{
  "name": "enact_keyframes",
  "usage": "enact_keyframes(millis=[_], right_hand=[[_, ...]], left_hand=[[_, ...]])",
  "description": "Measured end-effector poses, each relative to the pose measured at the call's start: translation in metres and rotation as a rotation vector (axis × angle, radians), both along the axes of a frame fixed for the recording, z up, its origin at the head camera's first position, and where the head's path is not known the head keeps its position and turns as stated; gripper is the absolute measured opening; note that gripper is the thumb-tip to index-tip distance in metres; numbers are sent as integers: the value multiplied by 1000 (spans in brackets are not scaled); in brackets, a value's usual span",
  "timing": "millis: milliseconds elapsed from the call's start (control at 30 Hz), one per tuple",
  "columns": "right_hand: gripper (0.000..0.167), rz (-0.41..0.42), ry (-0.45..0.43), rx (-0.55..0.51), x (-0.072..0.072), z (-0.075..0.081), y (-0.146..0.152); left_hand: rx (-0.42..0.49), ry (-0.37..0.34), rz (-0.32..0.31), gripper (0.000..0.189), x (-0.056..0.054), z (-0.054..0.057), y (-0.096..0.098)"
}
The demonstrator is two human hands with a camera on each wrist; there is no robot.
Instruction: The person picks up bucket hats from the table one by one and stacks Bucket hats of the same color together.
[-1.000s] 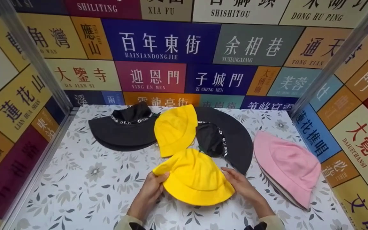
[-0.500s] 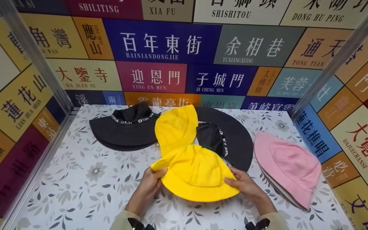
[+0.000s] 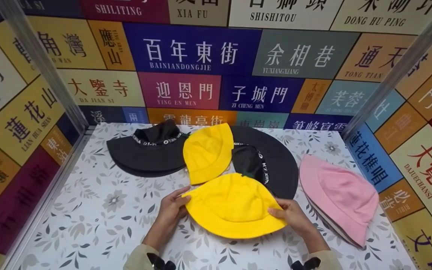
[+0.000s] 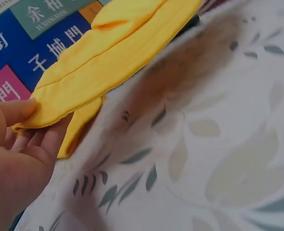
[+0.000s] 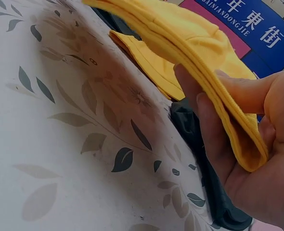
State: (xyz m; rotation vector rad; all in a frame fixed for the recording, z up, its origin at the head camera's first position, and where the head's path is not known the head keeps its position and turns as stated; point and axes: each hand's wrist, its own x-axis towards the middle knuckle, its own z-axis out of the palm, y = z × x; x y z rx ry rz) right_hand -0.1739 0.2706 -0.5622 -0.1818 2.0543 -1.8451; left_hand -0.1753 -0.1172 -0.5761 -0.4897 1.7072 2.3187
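A yellow bucket hat (image 3: 238, 202), folded flat with its brim toward me, is held between both hands in the head view. My left hand (image 3: 173, 204) pinches the left end of its brim, thumb on top and fingers beneath, as the left wrist view confirms. At the other end my right hand (image 3: 294, 215) grips the brim; in the right wrist view the doubled brim edge (image 5: 204, 79) lies between thumb and fingers. The hat is raised over the table and casts a shadow. Just behind it lies a second yellow bucket hat (image 3: 208, 152).
A black wide-brimmed hat (image 3: 144, 161) lies at the back left, and another black hat (image 3: 279, 161) sits behind the held one. To the right rests a pink bucket hat (image 3: 341, 198). Sign-covered walls (image 3: 201, 56) border the floral tabletop (image 3: 84, 213) at back and sides.
The right fingers, earlier straighter beside the brim, now grip it with the thumb on top. The held hat has moved slightly right and looks smoother. The other hats stay put.
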Motion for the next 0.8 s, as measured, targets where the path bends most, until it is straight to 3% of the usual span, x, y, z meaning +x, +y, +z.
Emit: enact_keyframes(millis=[133, 433, 800], right_hand=[[51, -18, -8, 36, 1, 2, 1], [49, -63, -14, 111, 0, 2, 6], [47, -52, -1, 122, 2, -4, 14]], left_hand=[[-77, -33, 16, 45, -2, -3, 1], [-254, 26, -54, 45, -2, -4, 4], [-398, -20, -15, 55, -17, -4, 9]])
